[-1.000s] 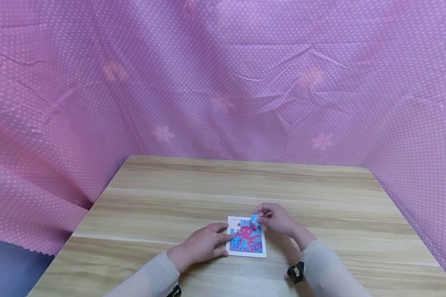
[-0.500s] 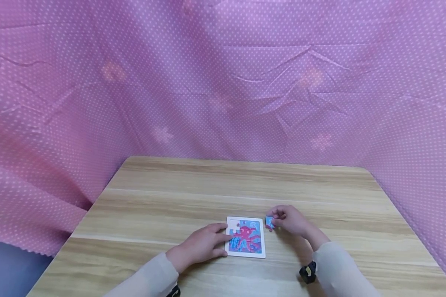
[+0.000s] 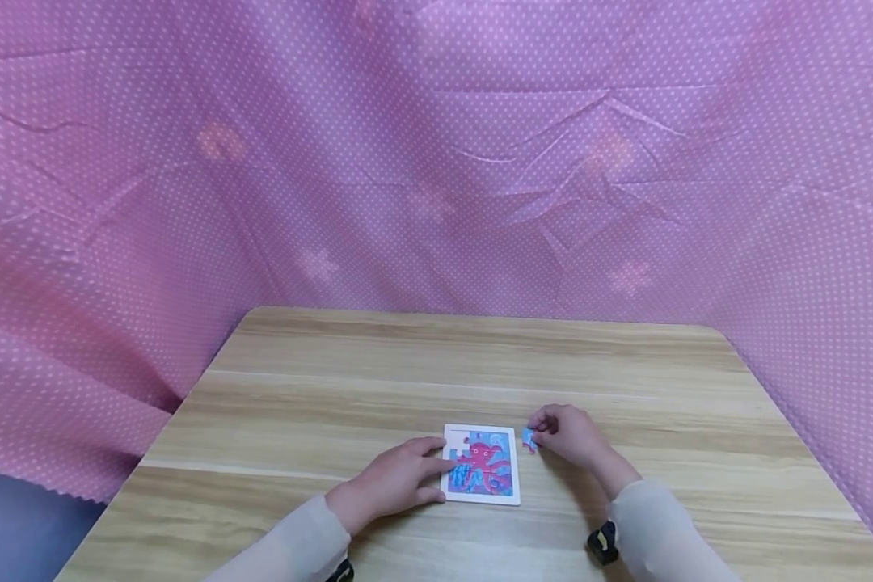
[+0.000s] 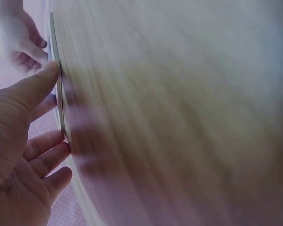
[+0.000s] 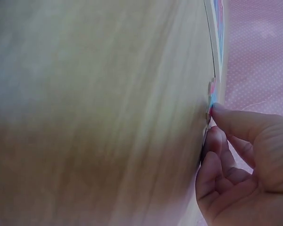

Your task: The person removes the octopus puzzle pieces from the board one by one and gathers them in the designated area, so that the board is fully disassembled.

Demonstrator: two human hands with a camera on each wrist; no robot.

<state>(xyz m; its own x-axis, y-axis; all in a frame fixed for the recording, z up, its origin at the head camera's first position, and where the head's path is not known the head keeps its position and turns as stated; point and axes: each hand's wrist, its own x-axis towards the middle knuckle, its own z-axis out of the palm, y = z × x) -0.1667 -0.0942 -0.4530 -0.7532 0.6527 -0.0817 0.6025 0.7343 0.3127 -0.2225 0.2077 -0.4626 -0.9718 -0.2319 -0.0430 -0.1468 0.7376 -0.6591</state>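
Note:
A white-framed puzzle with a pink octopus on blue lies on the table, its upper-left part bare white. My left hand rests along the frame's left edge, fingers spread and one fingertip over the picture; in the left wrist view the thumb and fingertips of that hand touch the thin edge. Just right of the frame, my right hand pinches a small blue and pink puzzle piece. The right wrist view shows the thumb of the right hand on the piece, low at the table surface.
The wooden table has pale and brown grain. Behind it and at both sides hangs a pink dotted cloth with folds. A dark band with a black device is on the right wrist.
My right hand has moved the piece from above the puzzle's upper-right corner to the right, beside the frame, and it now sits slightly lower. The left hand has stayed in place.

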